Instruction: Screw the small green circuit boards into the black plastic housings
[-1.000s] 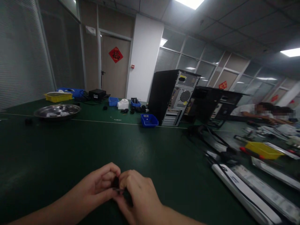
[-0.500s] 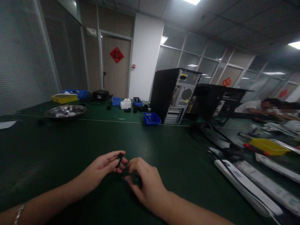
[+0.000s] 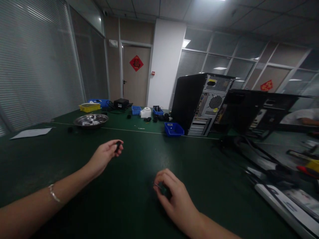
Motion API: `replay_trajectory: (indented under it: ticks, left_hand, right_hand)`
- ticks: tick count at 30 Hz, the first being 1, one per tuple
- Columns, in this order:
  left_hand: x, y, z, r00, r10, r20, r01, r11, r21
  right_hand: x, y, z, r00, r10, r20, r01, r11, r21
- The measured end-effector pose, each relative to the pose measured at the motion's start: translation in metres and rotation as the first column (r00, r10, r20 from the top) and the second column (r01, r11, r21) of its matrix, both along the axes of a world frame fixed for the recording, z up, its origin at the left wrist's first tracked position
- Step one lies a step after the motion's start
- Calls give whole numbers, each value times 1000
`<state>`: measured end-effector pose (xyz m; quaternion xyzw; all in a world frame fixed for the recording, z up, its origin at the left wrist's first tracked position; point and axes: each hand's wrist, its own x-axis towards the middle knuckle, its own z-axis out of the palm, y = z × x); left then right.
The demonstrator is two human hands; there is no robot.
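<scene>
My left hand (image 3: 107, 153) is raised over the green table, its thumb and fingers pinching a small black part (image 3: 118, 146). Blur and size keep me from telling the part's kind. Lower and to the right, my right hand (image 3: 171, 194) is curled round a small green-handled tool (image 3: 163, 190) with a thin metal tip showing at the fingertips; most of it is hidden in the palm. The two hands are well apart. Beyond the left hand stands a metal bowl (image 3: 82, 125) with small whitish pieces in it.
A blue bin (image 3: 174, 130) sits in front of a black computer tower (image 3: 189, 99). Farther back are a yellow tray (image 3: 89, 108), a white device (image 3: 145, 113) and small black parts. Paper (image 3: 31, 132) lies left; long white units (image 3: 276, 205) lie right. A person's arm shows far right.
My hands have come apart: the left has moved up and away with the black part, while the right stays low with its tool. The view has swung left.
</scene>
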<state>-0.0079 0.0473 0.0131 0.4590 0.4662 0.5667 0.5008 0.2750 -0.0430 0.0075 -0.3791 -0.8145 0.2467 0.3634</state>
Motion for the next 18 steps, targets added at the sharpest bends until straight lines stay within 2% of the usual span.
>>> replay_trajectory:
  ticks: [4, 7, 10, 14, 18]
  left_hand:
    - [-48, 33, -4, 949, 313, 34, -313, 950, -14]
    - [-63, 43, -13, 912, 409, 34, -407, 912, -38]
    - [-61, 45, -20, 925, 380, 30, -379, 925, -30]
    - [-47, 39, -21, 961, 277, 13, -277, 960, 24]
    - [-13, 13, -17, 991, 114, -65, -111, 993, 51]
  right_hand:
    - [3, 2, -2, 1000, -29, 6, 29, 998, -53]
    - [4, 3, -3, 998, -61, 6, 61, 995, -84]
    - [4, 3, -4, 996, -89, 1, 88, 991, -103]
    - [3, 3, -6, 994, -111, -10, 109, 987, -116]
    - [3, 3, -5, 992, -125, -32, 121, 986, -117]
